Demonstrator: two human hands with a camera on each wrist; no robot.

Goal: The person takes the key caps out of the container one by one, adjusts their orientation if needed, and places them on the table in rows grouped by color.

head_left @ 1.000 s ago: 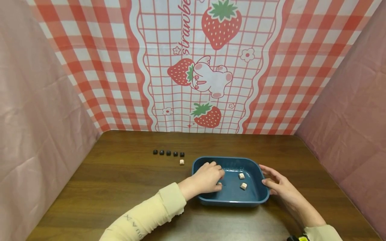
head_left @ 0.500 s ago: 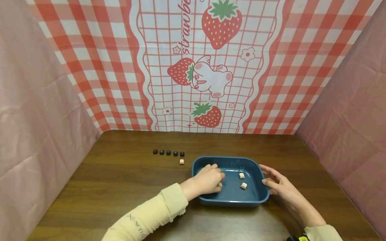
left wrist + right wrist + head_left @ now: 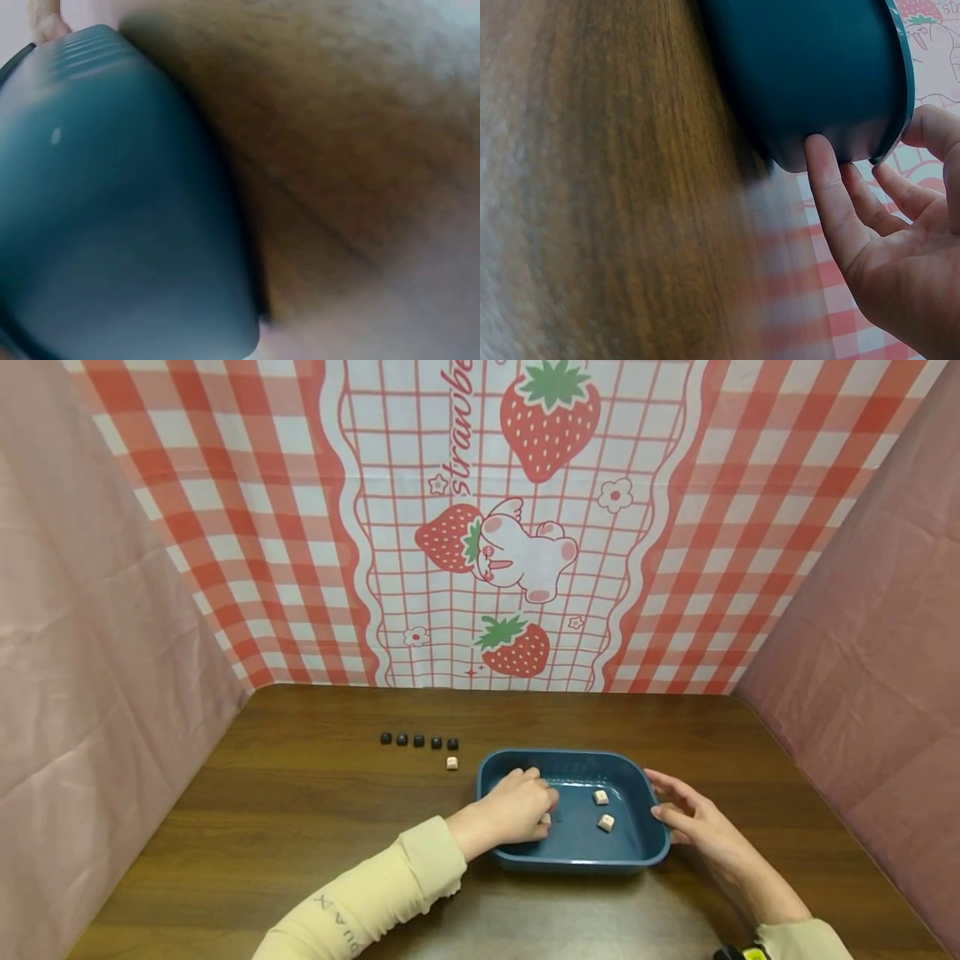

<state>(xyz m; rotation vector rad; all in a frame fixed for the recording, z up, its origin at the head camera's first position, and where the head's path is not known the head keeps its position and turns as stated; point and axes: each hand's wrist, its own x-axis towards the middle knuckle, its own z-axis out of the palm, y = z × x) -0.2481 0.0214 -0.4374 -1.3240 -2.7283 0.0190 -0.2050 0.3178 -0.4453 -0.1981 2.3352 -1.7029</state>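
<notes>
Five black keycaps [image 3: 418, 741] lie on the table [image 3: 315, 810] in a left-to-right row, small, dark and squarish, the right end slightly nearer the person. Just below that end sits a cream keycap [image 3: 452, 763], about as wide as long, squared to the row. Next comes the left hand [image 3: 517, 806], reaching over the tray's left rim, its fingers curled; a pale keycap [image 3: 546, 819] shows at their tips, but I cannot tell whether they pinch it. The tray [image 3: 577, 843] is deep blue, smooth, rectangular with rounded corners, its long axis running left to right, its opening up. In its right half lie two cream keycaps, near each other but apart: the farther one [image 3: 601, 797] nearly square to the tray, the nearer one [image 3: 606, 822] turned askew. The right hand [image 3: 705, 831] clasps the tray's right end, thumb at the rim, fingers against the outer wall.
</notes>
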